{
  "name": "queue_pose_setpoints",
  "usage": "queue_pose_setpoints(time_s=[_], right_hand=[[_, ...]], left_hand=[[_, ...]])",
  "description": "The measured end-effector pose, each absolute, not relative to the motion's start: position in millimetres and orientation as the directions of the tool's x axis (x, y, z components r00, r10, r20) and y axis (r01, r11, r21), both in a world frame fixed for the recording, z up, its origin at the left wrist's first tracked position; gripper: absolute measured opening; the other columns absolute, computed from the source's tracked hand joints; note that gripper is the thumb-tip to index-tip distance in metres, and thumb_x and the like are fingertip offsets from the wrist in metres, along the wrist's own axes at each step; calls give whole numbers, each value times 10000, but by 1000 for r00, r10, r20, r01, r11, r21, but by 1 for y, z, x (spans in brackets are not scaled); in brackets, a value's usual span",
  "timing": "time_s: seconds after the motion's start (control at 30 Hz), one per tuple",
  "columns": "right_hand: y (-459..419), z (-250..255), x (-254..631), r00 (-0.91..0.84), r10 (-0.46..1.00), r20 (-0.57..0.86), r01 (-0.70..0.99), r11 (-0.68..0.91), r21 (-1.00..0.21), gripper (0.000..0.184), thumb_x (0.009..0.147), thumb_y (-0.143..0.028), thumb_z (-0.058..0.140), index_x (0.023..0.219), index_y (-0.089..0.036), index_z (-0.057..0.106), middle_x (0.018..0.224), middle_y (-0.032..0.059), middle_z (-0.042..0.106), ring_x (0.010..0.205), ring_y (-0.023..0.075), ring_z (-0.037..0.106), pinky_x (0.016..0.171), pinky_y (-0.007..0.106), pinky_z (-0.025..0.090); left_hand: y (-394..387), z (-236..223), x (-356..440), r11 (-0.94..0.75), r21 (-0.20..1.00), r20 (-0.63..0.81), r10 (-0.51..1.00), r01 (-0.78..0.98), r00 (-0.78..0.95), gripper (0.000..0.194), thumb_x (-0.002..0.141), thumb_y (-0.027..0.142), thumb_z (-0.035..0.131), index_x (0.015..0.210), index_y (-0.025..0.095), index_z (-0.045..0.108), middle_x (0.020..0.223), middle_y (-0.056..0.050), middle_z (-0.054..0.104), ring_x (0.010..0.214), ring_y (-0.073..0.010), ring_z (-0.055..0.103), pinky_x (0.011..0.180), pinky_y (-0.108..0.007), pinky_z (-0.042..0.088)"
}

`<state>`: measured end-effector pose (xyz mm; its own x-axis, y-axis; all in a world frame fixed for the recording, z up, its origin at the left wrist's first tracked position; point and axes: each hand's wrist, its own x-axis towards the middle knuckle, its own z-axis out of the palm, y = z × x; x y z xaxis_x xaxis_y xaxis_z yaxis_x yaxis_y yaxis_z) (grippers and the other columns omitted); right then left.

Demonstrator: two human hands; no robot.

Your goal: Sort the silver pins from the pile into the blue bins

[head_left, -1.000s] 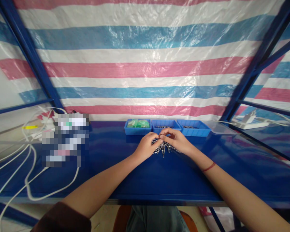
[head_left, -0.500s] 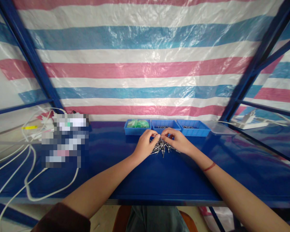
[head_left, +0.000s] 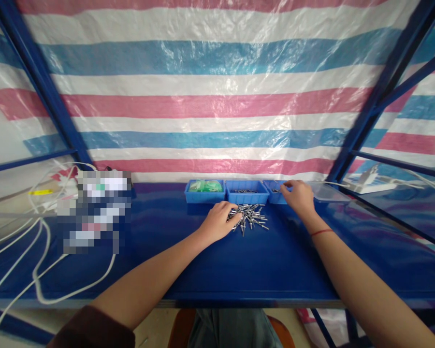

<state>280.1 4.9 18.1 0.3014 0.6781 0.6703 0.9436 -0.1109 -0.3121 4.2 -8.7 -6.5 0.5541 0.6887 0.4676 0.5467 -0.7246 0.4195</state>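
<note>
On the glossy dark-blue table, three open blue plastic bins line the far side. The right hand is at the right bin, fingertips drawn together; keeping them low suits a clean release. The left hand curls at the pile's left edge. Whether either grasps anything, I cannot tell. The thin silver metal rods lie crisscrossed nearer than the bins; single pinches would avoid snagging.

1 red wristband accompanies 1 seemingly brown sleeve.
</note>
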Motion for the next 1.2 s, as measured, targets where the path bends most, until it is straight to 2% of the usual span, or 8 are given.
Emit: queue_pose_setpoints(time_s=[0.1, 0.17, 0.3, 0.4, 0.57, 0.73, 1.0, 1.2], right_hand=[[4, 20, 279, 265, 662, 702, 960, -110, -258, 309, 767, -320, 470, 882, -115, 670, 860, 170, 648, 788, 268, 588, 717, 383, 437], [0, 25, 270, 149, 712, 687, 969, 33, -244, 272, 772, -288, 463, 851, -127, 667, 824, 133, 654, 752, 234, 591, 704, 346, 438], [-11, 31, 239, -265, 850, 454, 848, 430, -309, 196, 770, -240, 476, 741, -158, 652, 713, 43, 657, 616, 153, 576, 616, 271, 433], [-18, 27, 217, -462, 832, 306, 754, 550, -360, 152, 749, -229, 516, 703, -160, 642, 654, 17, 637, 575, 128, 559, 565, 240, 418], [-20, 17, 202, -484, 840, 247, 752, 543, -373, 101, 712, -150, 518, 690, -155, 616, 607, 0, 593, 528, 108, 519, 521, 217, 383], [-22, 20, 198, -479, 817, 321, 722, 574, -386, 95, 712, -115, 498, 690, -154, 582, 634, -1, 569, 560, 110, 501, 557, 229, 391], [-31, 24, 185, -422, 830, 364, 535, 552, -639, 135, 801, -251, 515, 794, -152, 606, 723, 22, 622, 659, 129, 552, 607, 248, 430], [-30, 22, 184, -389, 845, 368, 487, 527, -697, 211, 803, -356, 547, 799, -153, 603, 717, 25, 615, 644, 129, 547, 591, 250, 422]], left_hand=[[-8, -7, 4, -737, 404, 450, 676, 542, 584, 295, 869, 382, 441, 1049, 192, 576, 1070, -81, 598, 1030, -224, 536, 911, -387, 420], [-8, -7, 4, -750, 400, 449, 661, 527, 600, 286, 866, 364, 449, 1061, 194, 569, 1094, -79, 595, 1048, -218, 537, 927, -374, 415], [-7, -9, 4, -769, 397, 454, 639, 501, 621, 346, 850, 367, 476, 1144, 189, 518, 1172, -89, 570, 1090, -222, 531, 952, -370, 407], [-7, -10, 5, -768, 385, 443, 641, 512, 628, 373, 836, 371, 496, 1159, 184, 506, 1182, -99, 568, 1093, -243, 534, 953, -403, 407], [-8, -8, 5, -781, 367, 426, 625, 506, 654, 334, 835, 332, 498, 1143, 203, 511, 1150, -76, 587, 1073, -229, 547, 933, -384, 420], [-9, -7, 4, -789, 362, 442, 614, 496, 654, 319, 836, 332, 500, 1126, 200, 523, 1125, -73, 591, 1039, -221, 557, 903, -360, 433], [-8, -7, 6, -797, 371, 488, 604, 477, 630, 228, 835, 347, 511, 960, 177, 599, 1059, -79, 607, 1016, -217, 551, 903, -339, 429], [-7, -5, 7, -792, 409, 510, 610, 453, 606, 184, 832, 316, 524, 899, 176, 623, 1034, -67, 615, 985, -204, 562, 895, -326, 427]])
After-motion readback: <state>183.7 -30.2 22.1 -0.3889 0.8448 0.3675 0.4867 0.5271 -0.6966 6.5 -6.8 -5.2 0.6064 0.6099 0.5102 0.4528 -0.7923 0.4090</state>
